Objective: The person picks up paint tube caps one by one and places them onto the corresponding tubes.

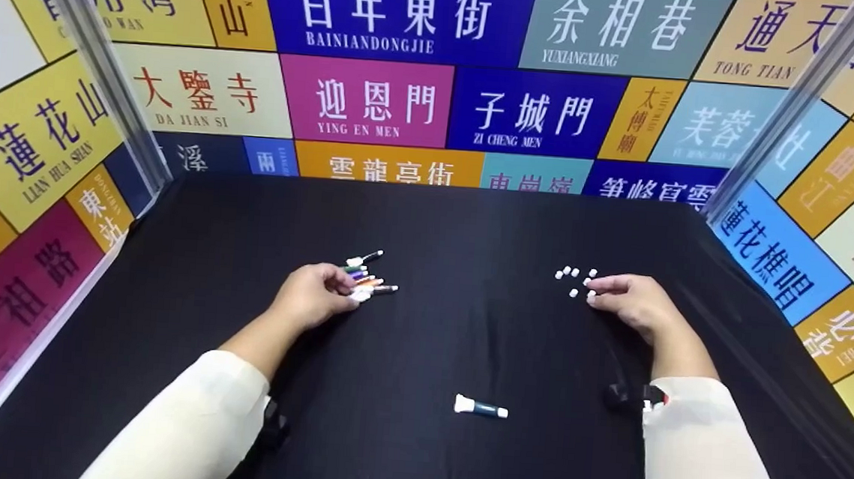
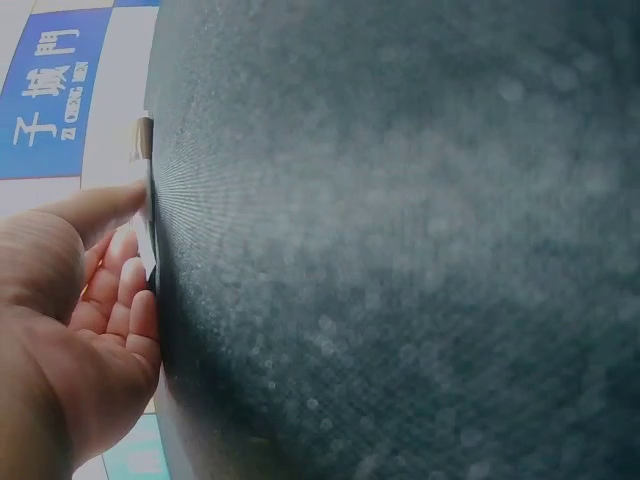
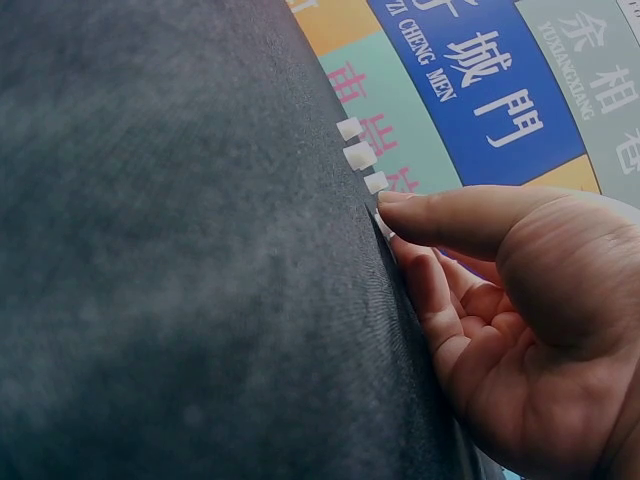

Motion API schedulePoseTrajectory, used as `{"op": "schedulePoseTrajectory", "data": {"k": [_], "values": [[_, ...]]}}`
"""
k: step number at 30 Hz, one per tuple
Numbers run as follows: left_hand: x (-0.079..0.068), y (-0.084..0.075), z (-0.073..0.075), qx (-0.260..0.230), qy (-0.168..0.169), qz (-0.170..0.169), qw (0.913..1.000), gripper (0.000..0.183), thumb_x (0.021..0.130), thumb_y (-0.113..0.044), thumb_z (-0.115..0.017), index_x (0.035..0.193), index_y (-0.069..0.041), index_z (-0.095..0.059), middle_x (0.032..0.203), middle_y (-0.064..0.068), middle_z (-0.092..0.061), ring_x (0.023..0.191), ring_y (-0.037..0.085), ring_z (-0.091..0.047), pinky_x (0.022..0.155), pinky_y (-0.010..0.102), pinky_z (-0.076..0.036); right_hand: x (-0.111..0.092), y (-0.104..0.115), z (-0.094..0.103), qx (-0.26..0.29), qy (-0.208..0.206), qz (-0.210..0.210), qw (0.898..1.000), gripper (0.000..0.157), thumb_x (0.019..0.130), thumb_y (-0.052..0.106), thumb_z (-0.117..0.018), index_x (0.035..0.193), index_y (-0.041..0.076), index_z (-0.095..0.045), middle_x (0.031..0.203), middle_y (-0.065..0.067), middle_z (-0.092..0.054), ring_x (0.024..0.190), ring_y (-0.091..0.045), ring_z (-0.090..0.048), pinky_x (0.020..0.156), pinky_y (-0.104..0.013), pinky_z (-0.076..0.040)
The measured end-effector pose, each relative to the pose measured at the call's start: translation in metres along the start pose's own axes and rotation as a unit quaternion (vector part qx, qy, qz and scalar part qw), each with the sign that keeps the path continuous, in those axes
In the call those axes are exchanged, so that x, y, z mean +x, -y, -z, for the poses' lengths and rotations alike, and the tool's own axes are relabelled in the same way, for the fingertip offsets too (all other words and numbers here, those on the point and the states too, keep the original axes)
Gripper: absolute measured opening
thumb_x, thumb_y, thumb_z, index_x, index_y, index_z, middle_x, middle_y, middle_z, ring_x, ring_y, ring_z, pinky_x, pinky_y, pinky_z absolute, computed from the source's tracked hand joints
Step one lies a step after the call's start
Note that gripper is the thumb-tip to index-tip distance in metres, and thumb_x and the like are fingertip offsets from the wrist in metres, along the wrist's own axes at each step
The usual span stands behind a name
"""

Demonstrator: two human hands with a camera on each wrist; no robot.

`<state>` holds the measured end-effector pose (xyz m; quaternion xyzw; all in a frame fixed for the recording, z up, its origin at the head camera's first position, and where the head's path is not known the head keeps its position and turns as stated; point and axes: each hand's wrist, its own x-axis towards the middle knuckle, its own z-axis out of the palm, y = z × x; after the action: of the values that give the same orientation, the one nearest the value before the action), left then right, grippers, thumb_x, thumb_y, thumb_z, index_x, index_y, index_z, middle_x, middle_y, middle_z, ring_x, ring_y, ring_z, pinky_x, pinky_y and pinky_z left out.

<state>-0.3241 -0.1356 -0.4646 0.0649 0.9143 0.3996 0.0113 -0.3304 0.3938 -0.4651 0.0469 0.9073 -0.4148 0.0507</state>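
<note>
On the left of the black table my left hand grips a small bundle of slim markers with coloured barrels and white ends. In the left wrist view, its thumb lies along one marker with a brownish end; the curled fingers hide others. Over on the right, my right hand pinches at a small white cube with thumb and forefinger, and the fingertips partly cover it. Several more white cubes lie loosely scattered beside those fingertips.
A short dark blue tube with a white flared end lies nearer me, between the arms. Behind the black-covered table stands a wall of coloured signs. Metal posts rise at both far corners.
</note>
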Motion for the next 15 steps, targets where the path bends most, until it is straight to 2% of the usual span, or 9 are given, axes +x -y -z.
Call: {"op": "schedulePoseTrajectory", "data": {"k": [7,15], "values": [[-0.0003,-0.0018,0.0029,0.044,0.021,-0.001,0.9988,0.023,0.080,-0.018,-0.090,0.099,-0.013,-0.079,0.098,0.003,-0.078,0.093,0.019,-0.068,0.088,0.032,-0.050,0.0004,0.0005,0.0001,-0.001,0.002,0.003,1.000,0.045,0.090,0.023,-0.084,0.131,0.006,-0.076,0.108,0.007,-0.078,0.089,-0.001,-0.064,0.079,-0.013,-0.052],[-0.0014,-0.0037,0.0076,0.065,0.041,0.010,0.9970,0.023,0.079,-0.020,-0.089,0.098,-0.013,-0.079,0.093,-0.002,-0.076,0.091,0.019,-0.067,0.088,0.032,-0.049,0.0008,0.0006,0.0004,-0.020,0.005,0.002,1.000,0.042,0.091,0.020,-0.082,0.130,0.006,-0.076,0.104,0.009,-0.076,0.091,-0.005,-0.063,0.080,-0.014,-0.051]]}}
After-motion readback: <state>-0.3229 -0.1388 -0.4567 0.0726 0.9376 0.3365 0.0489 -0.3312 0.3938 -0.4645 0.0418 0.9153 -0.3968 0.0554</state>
